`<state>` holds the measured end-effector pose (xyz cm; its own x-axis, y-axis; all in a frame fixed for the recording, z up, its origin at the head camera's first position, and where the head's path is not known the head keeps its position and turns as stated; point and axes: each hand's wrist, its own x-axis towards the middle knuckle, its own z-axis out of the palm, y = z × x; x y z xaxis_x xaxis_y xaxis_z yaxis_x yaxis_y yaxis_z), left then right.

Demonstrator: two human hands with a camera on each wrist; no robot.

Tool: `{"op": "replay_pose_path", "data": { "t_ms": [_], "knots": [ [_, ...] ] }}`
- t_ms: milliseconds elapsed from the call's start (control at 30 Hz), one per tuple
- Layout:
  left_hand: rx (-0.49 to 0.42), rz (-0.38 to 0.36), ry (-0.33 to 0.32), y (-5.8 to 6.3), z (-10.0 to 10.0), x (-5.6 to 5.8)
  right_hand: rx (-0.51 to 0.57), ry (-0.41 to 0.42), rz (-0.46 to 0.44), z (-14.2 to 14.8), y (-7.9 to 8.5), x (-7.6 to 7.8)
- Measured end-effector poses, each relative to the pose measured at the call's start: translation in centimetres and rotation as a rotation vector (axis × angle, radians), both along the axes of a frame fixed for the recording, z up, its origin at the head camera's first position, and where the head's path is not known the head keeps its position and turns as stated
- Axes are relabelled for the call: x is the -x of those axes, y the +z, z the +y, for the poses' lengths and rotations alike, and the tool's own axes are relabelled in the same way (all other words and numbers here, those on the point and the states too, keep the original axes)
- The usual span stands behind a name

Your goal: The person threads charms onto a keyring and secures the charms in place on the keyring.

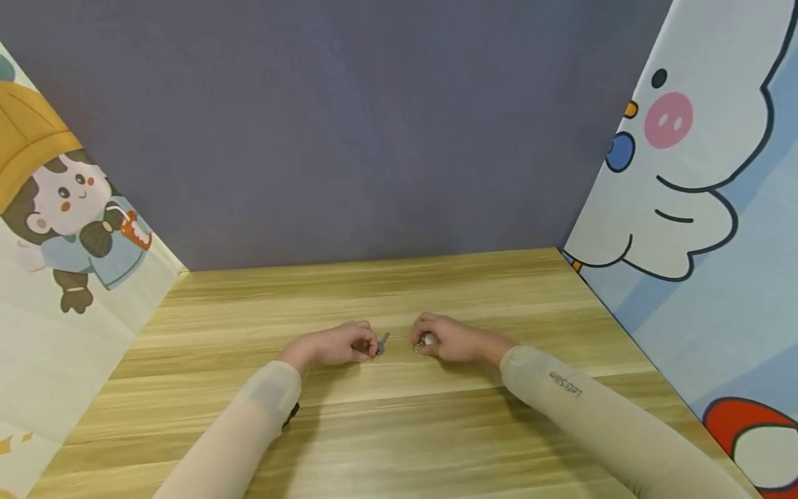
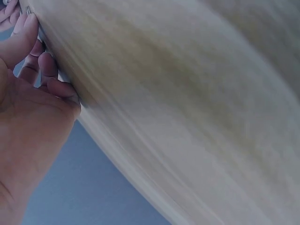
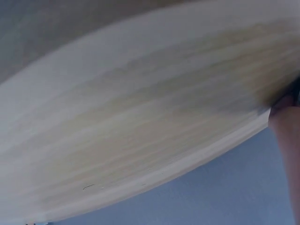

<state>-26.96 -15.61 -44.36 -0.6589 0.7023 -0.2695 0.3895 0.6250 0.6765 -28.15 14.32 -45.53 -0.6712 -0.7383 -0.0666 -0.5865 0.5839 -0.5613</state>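
My left hand (image 1: 341, 343) pinches a small grey key (image 1: 383, 342) between thumb and fingertips, close over the wooden table. The key's blade points up and to the right. In the left wrist view the fingers of the left hand (image 2: 37, 79) are bent at the table's surface, with a bit of metal at the fingertips. A short gap to the right, my right hand (image 1: 451, 338) holds a small white rounded thing (image 1: 431, 339) with gold-coloured metal bits; the curled fingers partly hide it. Only an edge of the right hand (image 3: 287, 124) enters the right wrist view.
The wood-grain table (image 1: 399, 436) reaches back to a plain dark grey wall (image 1: 374, 138). Cartoon-printed panels flank it, a left panel (image 1: 37, 360) and a right panel (image 1: 698, 326). Pale sleeves cover both forearms.
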Motion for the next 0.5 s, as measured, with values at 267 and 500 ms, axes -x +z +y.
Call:
{"op": "replay_pose_path", "data": {
  "t_ms": [267, 500],
  "knots": [
    [0.007, 0.052, -0.007, 0.03, 0.01, -0.21, -0.007, 0.005, -0.042, -0.20, 0.22, 0.16],
    [0.029, 0.086, -0.015, 0.06, 0.23, -0.23, 0.025, 0.022, -0.034, 0.18, 0.04, 0.21]
  ]
}}
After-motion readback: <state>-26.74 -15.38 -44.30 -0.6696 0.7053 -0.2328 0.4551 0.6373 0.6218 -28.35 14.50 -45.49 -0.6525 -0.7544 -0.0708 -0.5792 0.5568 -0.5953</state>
